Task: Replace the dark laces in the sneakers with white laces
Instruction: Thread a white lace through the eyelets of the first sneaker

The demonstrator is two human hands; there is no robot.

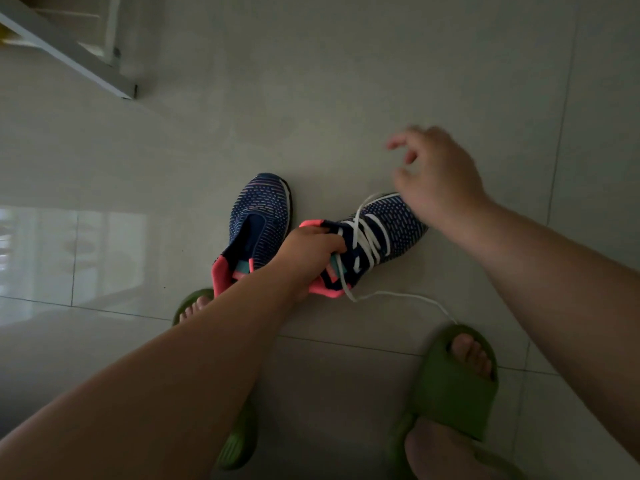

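Sneakers sit side by side on the pale tiled floor [311, 81], both navy knit with pink collars. The left sneaker [258, 216] stands on its sole, toe pointing away, with no lace in its eyelets. The right sneaker [377, 233] lies angled, toe toward the upper right, and carries a white lace [367, 242] crisscrossed over its tongue; one loose end of that lace trails across the tile toward the right green slide sandal [457, 379]. The left hand [311, 251] grips the right sneaker at its pink collar, fingers curled over the rim beside the top eyelets. The right hand [440, 171] hovers above and just past the toe of that sneaker, blurred, its fingers loosely spread and bent, holding nothing that can be made out. A left green slide sandal [194, 303] shows partly behind the left forearm, near the heel of the left sneaker. A white metal frame [69, 50] crosses the upper left corner, well apart from the shoes.
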